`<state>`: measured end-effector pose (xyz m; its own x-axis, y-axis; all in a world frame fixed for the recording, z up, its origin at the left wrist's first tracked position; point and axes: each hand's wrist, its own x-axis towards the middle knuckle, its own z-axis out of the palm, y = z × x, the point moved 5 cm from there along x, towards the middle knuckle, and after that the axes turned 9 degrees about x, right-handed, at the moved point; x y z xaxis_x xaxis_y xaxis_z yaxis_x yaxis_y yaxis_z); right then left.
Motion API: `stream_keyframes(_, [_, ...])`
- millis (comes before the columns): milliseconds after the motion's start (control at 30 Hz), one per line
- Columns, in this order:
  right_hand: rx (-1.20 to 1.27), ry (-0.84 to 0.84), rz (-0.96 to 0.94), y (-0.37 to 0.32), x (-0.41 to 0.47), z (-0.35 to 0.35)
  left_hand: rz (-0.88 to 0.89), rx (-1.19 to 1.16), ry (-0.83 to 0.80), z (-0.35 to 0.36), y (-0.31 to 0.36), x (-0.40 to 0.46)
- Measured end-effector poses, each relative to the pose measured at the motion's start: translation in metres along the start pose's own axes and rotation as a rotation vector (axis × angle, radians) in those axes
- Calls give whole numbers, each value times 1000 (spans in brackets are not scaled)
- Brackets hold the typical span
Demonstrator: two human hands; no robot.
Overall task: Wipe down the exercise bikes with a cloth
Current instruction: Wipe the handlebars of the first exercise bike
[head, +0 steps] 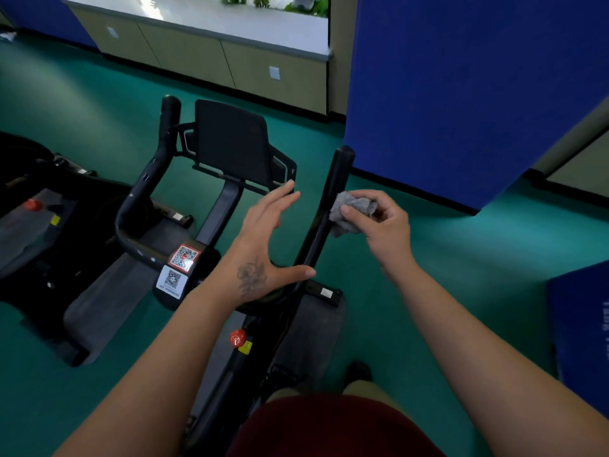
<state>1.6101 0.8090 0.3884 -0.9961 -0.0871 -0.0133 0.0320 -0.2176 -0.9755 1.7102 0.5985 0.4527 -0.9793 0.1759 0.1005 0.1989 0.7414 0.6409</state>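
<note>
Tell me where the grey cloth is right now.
In the head view, right of centre: the grey cloth is bunched in the right hand, pressed against the bike's right handlebar.

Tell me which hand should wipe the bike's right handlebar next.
Right. The right hand already grips the grey cloth, pressed against the right handlebar. The left hand is open and holds nothing beside the bar, so it would probably need the cloth first.

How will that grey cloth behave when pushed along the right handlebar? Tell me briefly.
The grey cloth looks soft and floppy: it sits bunched in the right hand, so it should wrap the right handlebar. It is probably light. Its loose lower edge may drag or fold while sliding.
</note>
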Motion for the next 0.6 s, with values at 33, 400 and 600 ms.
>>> stream_keyframes(33, [-1, 4, 8, 5, -5, 1, -6, 8, -13, -1, -4, -5])
stream_keyframes(400, [-13, 9, 108, 36, -56, 9, -67, -55, -85, -9, -42, -44])
stream_keyframes(600, [102, 102, 121, 24, -37, 12, -138, -47, -111, -19, -62, -52])
